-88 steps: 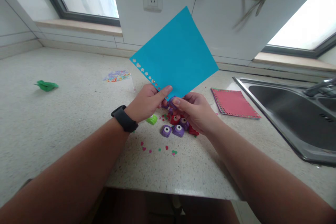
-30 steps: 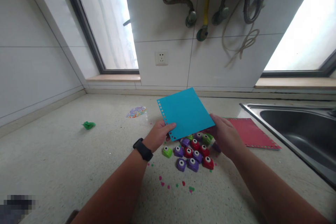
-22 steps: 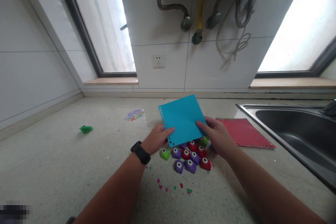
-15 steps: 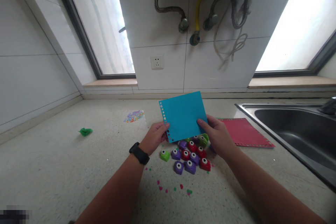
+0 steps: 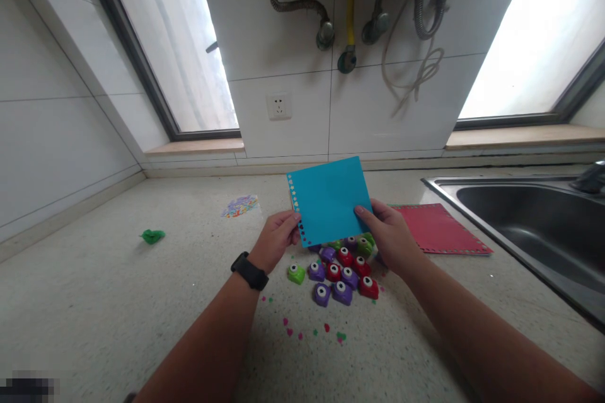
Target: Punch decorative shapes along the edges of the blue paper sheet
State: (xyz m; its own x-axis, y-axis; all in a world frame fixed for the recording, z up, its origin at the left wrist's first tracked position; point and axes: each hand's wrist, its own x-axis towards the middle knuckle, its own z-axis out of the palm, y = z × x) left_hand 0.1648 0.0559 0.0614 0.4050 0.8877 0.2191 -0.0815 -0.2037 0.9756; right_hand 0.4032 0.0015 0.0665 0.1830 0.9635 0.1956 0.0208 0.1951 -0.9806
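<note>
Both hands hold a blue sheet of paper (image 5: 331, 201) above the counter, tilted toward me. Small shaped holes run down its left edge and start along the bottom left corner. My left hand (image 5: 278, 236) pinches the left edge with thumb on top; a black watch is on that wrist. My right hand (image 5: 388, 233) grips the right edge, its thumb lying on the front and its fingers behind, hidden. Just below the sheet sits a cluster of purple, red and green craft punches (image 5: 348, 277), partly covered by the paper. A single green craft punch (image 5: 296, 274) stands at the cluster's left.
Red paper (image 5: 437, 230) with punched edges lies right of my hands, beside the steel sink (image 5: 437, 186). Tiny paper cutouts (image 5: 290, 332) are scattered in front. A crumpled green piece (image 5: 152, 237) and a colourful patterned patch (image 5: 241, 206) lie on the left. Hoses hang on the tiled wall.
The view has shifted slightly, so the scene sits a little higher and further left. Both hands keep their hold on the blue sheet, with hardly any movement.
</note>
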